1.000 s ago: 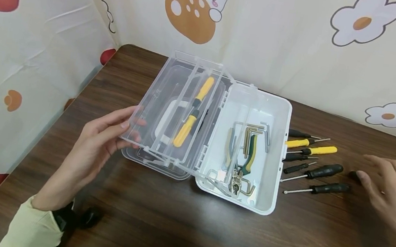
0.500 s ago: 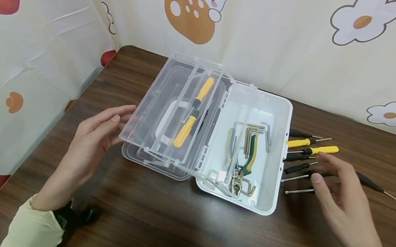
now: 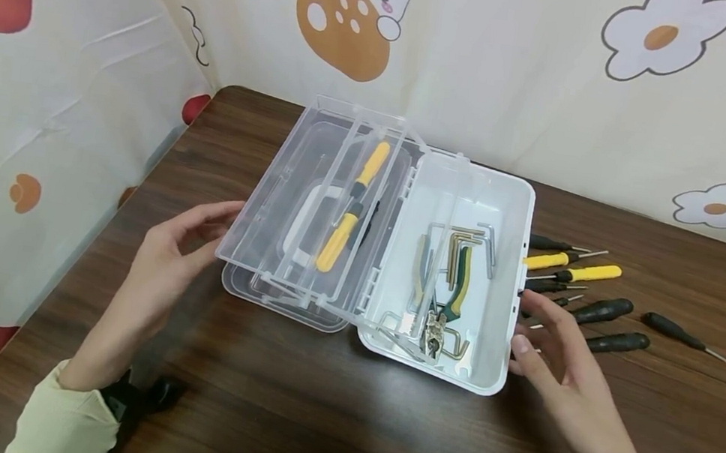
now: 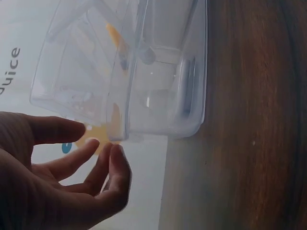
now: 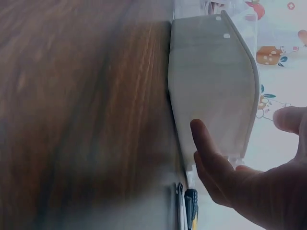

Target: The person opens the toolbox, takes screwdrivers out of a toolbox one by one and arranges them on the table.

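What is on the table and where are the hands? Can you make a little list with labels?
box: white toolbox, open on the wooden table
tray: clear tray swung out to the side, yellow screwdriver in it
inside box: pliers, hex keys
beside box: loose screwdrivers in black and yellow
left hand: open, at the tray's edge
right hand: open, by the box's side wall

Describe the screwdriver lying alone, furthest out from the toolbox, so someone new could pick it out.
Start at the open white plastic toolbox in the middle of the dark wooden table. To its right, screwdrivers lie in a cluster, beyond the person's right hand. The slim all-black screwdriver lies past them, alone. Unlike its neighbours, its metal tip points right, away from the box.
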The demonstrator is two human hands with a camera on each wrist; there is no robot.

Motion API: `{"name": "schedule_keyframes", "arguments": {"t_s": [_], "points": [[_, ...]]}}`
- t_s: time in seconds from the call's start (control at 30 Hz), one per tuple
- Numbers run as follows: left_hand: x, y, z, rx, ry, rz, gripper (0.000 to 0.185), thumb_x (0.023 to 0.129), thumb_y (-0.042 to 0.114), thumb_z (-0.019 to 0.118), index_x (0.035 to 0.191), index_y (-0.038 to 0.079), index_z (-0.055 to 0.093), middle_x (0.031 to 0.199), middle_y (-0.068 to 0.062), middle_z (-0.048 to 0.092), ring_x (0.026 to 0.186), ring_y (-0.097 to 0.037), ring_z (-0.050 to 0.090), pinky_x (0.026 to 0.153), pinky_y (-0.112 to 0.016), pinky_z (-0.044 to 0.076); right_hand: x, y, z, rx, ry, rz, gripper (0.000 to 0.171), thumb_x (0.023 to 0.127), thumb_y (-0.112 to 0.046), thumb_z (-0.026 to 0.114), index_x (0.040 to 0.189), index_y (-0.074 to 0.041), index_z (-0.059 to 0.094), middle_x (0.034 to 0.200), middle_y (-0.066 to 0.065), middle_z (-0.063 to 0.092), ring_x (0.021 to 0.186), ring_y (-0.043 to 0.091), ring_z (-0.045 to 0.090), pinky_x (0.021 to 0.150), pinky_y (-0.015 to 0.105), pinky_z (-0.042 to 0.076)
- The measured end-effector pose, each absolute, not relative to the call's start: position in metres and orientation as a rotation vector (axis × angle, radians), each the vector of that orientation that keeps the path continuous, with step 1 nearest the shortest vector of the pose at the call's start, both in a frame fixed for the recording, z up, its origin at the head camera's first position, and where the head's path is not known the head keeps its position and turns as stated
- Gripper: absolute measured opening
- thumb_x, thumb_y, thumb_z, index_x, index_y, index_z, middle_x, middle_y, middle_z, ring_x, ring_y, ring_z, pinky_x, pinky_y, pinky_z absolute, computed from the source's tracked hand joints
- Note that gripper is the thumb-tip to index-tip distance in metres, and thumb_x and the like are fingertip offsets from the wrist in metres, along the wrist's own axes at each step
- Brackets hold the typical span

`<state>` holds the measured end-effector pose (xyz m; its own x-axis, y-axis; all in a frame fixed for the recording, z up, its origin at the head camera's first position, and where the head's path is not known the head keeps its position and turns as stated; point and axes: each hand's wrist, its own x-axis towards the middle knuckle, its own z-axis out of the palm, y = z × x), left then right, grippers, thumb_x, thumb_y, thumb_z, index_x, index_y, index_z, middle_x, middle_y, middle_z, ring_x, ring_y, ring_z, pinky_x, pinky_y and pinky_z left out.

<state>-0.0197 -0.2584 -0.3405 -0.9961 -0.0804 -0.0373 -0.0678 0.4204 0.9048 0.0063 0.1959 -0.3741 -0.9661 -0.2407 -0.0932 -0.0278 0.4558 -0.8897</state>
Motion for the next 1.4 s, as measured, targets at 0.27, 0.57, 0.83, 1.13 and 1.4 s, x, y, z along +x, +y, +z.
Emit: {"name": "schedule_keyframes", "arguments": {"t_s": [0.27,0.57,0.83,1.13,1.4], "points": [[-0.028,-0.262,-0.347,0.083,-3.016,-1.475,0.059,0.099,0.012,0.071,0.153,0.003,0.049,0.156,-0.022,0.051,0.149,-0.039,0.041,0.119,-0.062,0.034,0.014,0.183,-0.38,-0.036,2.493,-1.352,0.074,0.104,-0.029,0.066,0.164,-0.019,0.024,0.161,0.016,0.038,0.135,0.036,0.056,0.096,0.021,0.053],[-0.031,-0.274,-0.354,0.05,-3.045,-1.498,0.052,0.099,0.008,0.069,0.148,-0.001,0.054,0.15,-0.022,0.058,0.145,-0.037,0.046,0.116,-0.058,0.038,0.021,0.164,-0.382,0.065,2.49,-1.364,0.069,0.104,-0.04,0.064,0.161,-0.013,0.037,0.16,0.019,0.047,0.145,0.04,0.049,0.092,-0.005,0.035],[-0.026,-0.291,-0.351,0.1,-2.944,-1.525,0.041,0.098,0.016,0.073,0.138,0.008,0.065,0.135,0.0,0.067,0.121,-0.007,0.053,0.09,-0.013,0.045,0.017,0.157,-0.39,-0.016,2.521,-1.457,0.06,0.105,-0.03,0.065,0.159,-0.013,0.043,0.145,0.019,0.063,0.126,-0.001,0.06,0.09,0.003,0.045],[-0.029,-0.286,-0.313,-0.103,-2.759,-1.457,0.034,0.098,0.012,0.073,0.132,0.013,0.071,0.122,0.01,0.067,0.111,-0.009,0.061,0.087,-0.015,0.049,0.012,0.159,-0.406,-0.039,2.328,-1.721,0.058,0.108,-0.019,0.059,0.159,0.0,0.037,0.146,0.029,0.058,0.108,-0.004,0.067,0.077,0.026,0.064],[-0.03,-0.289,-0.301,-0.096,-2.77,-1.409,0.032,0.099,0.014,0.073,0.131,0.013,0.072,0.122,0.01,0.067,0.11,-0.01,0.061,0.086,-0.017,0.047,0.011,0.149,-0.412,-0.022,2.276,-1.784,0.059,0.108,-0.021,0.059,0.159,-0.002,0.037,0.149,0.028,0.056,0.11,-0.005,0.066,0.079,0.027,0.064]]}}
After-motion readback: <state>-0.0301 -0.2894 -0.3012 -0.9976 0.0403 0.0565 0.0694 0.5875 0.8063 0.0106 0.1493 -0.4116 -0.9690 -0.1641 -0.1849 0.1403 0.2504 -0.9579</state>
